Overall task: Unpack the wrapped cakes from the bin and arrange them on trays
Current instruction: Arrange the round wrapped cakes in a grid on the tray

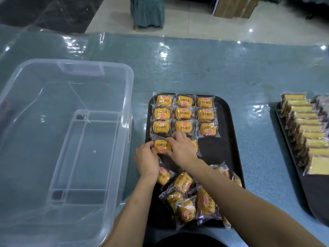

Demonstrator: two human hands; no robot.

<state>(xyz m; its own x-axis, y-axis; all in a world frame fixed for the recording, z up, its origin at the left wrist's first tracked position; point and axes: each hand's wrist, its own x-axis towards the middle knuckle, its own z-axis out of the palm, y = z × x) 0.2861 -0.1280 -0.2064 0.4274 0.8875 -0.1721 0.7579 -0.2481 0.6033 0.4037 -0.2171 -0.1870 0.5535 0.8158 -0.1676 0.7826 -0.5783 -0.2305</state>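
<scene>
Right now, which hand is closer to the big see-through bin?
Left. The left hand is at the tray's left edge, beside the bin. The right hand sits further right, over the tray.

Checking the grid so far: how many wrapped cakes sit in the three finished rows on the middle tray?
9, three per row at the black tray's far end: left column, middle, right. A fourth row is starting under the hands; loose cakes nearer may hide others.

Glossy pale floor (pixel 195 20), teal-covered table (pixel 249 77)
</scene>
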